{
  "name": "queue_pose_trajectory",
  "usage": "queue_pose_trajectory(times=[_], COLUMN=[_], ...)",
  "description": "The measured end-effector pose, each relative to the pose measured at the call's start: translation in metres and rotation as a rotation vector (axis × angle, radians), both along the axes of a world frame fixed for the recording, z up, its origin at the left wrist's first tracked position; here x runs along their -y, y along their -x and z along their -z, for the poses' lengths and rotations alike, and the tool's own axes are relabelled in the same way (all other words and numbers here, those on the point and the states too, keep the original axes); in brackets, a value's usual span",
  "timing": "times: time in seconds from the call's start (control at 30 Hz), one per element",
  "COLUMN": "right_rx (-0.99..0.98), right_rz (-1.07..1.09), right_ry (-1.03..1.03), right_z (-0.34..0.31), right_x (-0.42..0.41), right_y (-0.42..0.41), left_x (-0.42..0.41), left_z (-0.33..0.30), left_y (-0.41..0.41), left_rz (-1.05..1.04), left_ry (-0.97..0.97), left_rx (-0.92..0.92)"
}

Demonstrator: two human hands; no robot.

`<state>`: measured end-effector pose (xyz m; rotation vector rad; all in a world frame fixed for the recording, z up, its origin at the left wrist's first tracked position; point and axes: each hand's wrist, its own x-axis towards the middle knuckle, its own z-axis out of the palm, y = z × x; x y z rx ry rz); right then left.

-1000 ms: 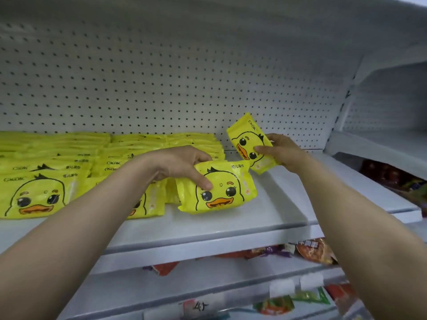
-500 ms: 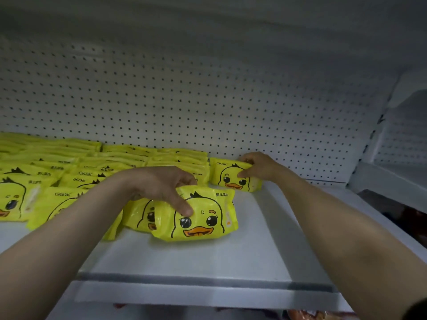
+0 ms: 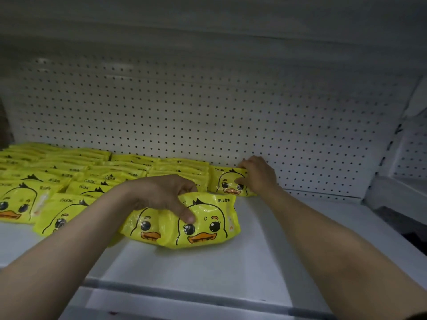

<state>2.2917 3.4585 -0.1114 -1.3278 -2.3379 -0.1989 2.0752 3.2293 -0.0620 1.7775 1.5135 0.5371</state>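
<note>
Duck pack [image 3: 208, 225], a yellow pouch with a cartoon duck face, stood on its lower edge on the white shelf [image 3: 265, 250], tilted back slightly, near mid-shelf and forward of the other stock. Left hand [image 3: 161, 195] sat over its top edge: fingers curled down behind, thumb [image 3: 189, 218] pressed on the front film just above the duck's eye, so that grip was clamped on the pack. Second pack [image 3: 143, 225], same print, sat just left of it, touching and partly overlapped by it, under the same hand; could not tell whether the fingers wrapped both. Rear pack [image 3: 227, 183] stood at the back of the shelf, close to the pegboard wall [image 3: 208, 112], at the right end of the back row and touching the stack [image 3: 182, 169] to its left. Right hand [image 3: 258, 175] held it at its right end: thumb on the front beside the duck's eye, fingers over the top right corner, grip clamped on that pack. The two held packs were well apart, front one lower left, rear one upper right in the head view. Yellow rows [image 3: 69, 179] of the same packs lay flat and overlapping across the left half of the shelf, from back wall forward. Both forearms were bare, reaching in from the lower corners. Grey underside of the upper shelf [image 3: 208, 24] ran across the top. Neighbouring bay [image 3: 404, 190] sat at far right, past a white upright.
</note>
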Motion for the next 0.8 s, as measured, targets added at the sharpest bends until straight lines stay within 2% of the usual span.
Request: queue_pose_trajectory(times=[0.07,0.13,0.17,0.23,0.27,0.33,0.43,0.5,0.63,0.8], right_rx=[-0.034,-0.276,-0.430,-0.608,-0.605,-0.477,-0.357,-0.413,-0.609,-0.610], right_rz=[-0.001,-0.104,-0.206,-0.498,-0.629,-0.777,-0.728,-0.707,-0.720,-0.699], right_ry=[-0.057,0.023,0.193,0.732,0.940,1.117,1.008,0.925,0.901,0.865], right_z=[0.002,-0.007,-0.017,-0.041,-0.051,-0.062,-0.064,-0.064,-0.061,-0.062], right_x=[0.004,0.018,0.030,0.055,0.066,0.081,0.093,0.098,0.096,0.095], right_y=[0.003,0.008,0.010,0.006,0.001,-0.008,-0.017,-0.024,-0.037,-0.038], left_x=[-0.003,-0.006,-0.008,-0.011,-0.013,-0.019,-0.024,-0.026,-0.028,-0.030], left_z=[-0.001,-0.003,-0.005,-0.008,-0.010,-0.010,-0.008,-0.007,-0.007,-0.001], left_y=[-0.006,-0.011,-0.014,-0.020,-0.022,-0.025,-0.028,-0.028,-0.032,-0.037], left_rz=[-0.008,-0.016,-0.017,-0.017,-0.018,-0.028,-0.076,-0.123,-0.195,-0.269], left_ry=[-0.022,-0.051,-0.062,-0.077,-0.090,-0.121,-0.157,-0.192,-0.330,-0.384], left_rx=[0.008,0.020,0.028,0.041,0.043,0.046,0.065,0.146,0.332,0.421])
